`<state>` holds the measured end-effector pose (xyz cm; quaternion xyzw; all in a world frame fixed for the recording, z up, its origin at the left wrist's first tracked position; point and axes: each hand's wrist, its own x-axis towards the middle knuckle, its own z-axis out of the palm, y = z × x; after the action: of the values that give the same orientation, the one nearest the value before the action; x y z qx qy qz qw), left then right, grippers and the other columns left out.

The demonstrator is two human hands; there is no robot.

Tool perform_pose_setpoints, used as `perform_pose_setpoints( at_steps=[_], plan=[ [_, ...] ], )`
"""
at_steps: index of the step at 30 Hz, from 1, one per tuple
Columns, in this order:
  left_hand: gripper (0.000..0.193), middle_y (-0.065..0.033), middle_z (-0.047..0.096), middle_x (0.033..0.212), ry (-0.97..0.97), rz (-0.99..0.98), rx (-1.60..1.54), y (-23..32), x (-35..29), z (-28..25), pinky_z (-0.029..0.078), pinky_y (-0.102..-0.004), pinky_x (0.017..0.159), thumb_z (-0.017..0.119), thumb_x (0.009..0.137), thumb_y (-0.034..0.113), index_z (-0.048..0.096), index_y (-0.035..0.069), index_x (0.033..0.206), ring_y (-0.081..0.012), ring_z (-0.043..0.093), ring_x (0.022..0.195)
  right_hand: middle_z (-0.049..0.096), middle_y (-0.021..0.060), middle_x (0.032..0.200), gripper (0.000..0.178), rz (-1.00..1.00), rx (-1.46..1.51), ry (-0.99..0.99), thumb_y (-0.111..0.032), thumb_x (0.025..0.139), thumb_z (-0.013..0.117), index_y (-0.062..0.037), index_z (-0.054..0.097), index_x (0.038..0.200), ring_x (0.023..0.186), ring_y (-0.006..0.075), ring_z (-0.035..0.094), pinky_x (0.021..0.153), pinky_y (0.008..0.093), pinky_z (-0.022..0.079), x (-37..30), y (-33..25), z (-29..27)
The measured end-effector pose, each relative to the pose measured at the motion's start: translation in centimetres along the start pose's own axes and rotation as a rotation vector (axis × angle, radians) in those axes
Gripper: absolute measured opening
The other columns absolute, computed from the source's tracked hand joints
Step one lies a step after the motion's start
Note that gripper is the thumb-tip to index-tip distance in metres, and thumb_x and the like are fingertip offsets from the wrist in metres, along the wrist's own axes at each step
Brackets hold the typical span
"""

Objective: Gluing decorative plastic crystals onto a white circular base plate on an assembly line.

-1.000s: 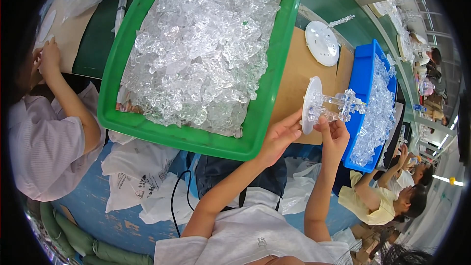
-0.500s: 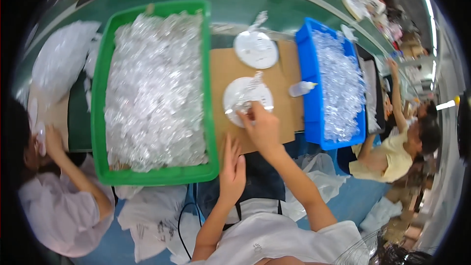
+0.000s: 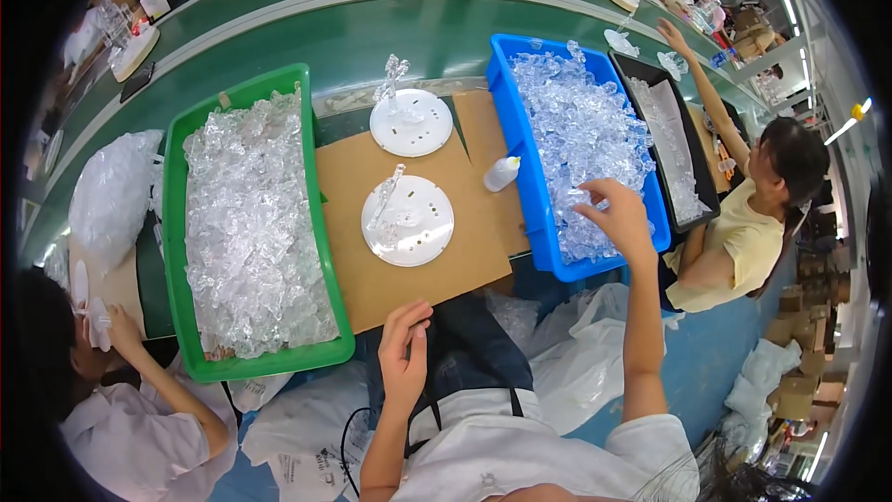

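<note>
Over at right of centre, it was all about the clear plastic pieces [image 3: 576,112], heaped in the blue bin [image 3: 531,193], with the right hand [image 3: 618,216] poised above the lower part of the pile! Thumb and forefinger came close together there, but whether that grip had a piece in it, I couldn't tell against the glitter. The left hand [image 3: 405,349], lower centre, had its grip loosely curled and unclosed at the near edge of the cardboard [image 3: 381,293].

On that cardboard, dead centre, lay the nearer white disc [image 3: 418,237], a clear stem [image 3: 384,197] leaning at its left; just above sat the farther white disc [image 3: 429,125] with a branched clear piece [image 3: 392,79]. A small yellow-tipped bottle [image 3: 502,174] stood beside the blue bin. Left of centre, the green bin [image 3: 279,363] brimmed on the green desk [image 3: 427,37].

And the lettering? Dark print marked the white bag [image 3: 307,437], bottom left of centre, creased and too small to read; a tiny emblem showed on the wearer's white shirt [image 3: 548,460]. Far right, a co-worker in yellow [image 3: 729,246] stretched an arm upward.
</note>
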<state>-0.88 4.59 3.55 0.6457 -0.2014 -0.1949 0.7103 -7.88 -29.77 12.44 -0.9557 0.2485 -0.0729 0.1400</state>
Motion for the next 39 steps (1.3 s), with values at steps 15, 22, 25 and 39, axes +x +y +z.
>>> perform_pose_setpoints(
  at_steps=[15,22,25,39],
  plan=[
    [0.059,-0.0108,0.058,0.110,-0.097,-0.008,0.047,-1.2,3.8,2.4,0.050,-0.0276,0.084,0.064,0.082,-0.004,0.042,0.003,0.136,-0.0164,0.059,0.099,0.063,0.0089,0.083,0.027,-0.163,0.635,-0.348,-0.020,0.085,0.066,-0.0016,0.063,0.105,0.071,0.0167,0.062,0.061,0.0249,0.049,-5.4,-11.7,7.0],
    [0.073,-0.0131,0.062,0.108,-0.132,-0.168,0.072,0.1,6.3,0.4,0.051,-0.0274,0.073,0.064,0.078,-0.004,0.030,0.005,0.142,-0.0167,0.063,0.081,0.060,0.0063,0.086,0.034,-0.344,0.691,-0.302,-0.014,0.074,0.075,-0.0113,0.067,0.107,0.074,0.0183,0.061,0.063,0.0261,0.050,-2.6,-13.7,7.5],
    [0.061,-0.0150,0.059,0.115,0.060,0.008,0.259,-0.1,5.2,0.6,0.050,-0.0306,0.077,0.065,0.079,-0.001,0.041,0.004,0.135,-0.0212,0.062,0.088,0.060,0.0065,0.081,0.025,-0.215,0.782,-0.128,-0.012,0.074,0.076,-0.0083,0.070,0.098,0.071,0.0150,0.061,0.061,0.0246,0.050,-1.6,-13.4,11.0],
    [0.046,-0.0185,0.047,0.131,0.064,0.346,1.045,-4.3,5.4,0.5,0.038,-0.0471,0.097,0.061,0.083,0.007,0.054,0.008,0.128,-0.0372,0.046,0.120,0.061,0.0043,0.080,0.020,0.156,0.764,0.113,-0.011,0.077,0.075,-0.0012,0.067,0.094,0.072,0.0087,0.060,0.062,0.0221,0.048,-0.8,-15.3,15.4]
  ],
)
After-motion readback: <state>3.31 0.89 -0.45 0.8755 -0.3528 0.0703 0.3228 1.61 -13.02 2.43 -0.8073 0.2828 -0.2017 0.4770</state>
